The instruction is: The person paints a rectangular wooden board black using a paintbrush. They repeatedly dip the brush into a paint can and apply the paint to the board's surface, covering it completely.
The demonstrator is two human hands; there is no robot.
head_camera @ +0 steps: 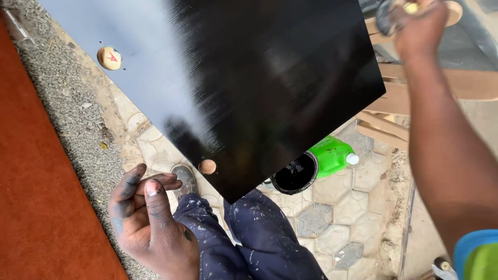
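Note:
A large board (249,78) coated in wet glossy black paint fills the upper middle of the view, with two round unpainted holes near its left edge. My left hand (148,220), stained with dark paint, hovers below the board's near corner with fingers loosely curled and nothing in it. Stretched out past the board's far right corner, my right hand (415,23) is closed on a small rag or sponge (386,15). My legs in paint-spattered dark blue trousers (249,238) are below.
An open can of black paint (295,173) sits on the patterned paving beside a green plastic bottle (332,153) with a white cap. Wooden frame pieces (441,88) lie under the board at right. A gravel strip and a red-brown surface (36,197) run along the left.

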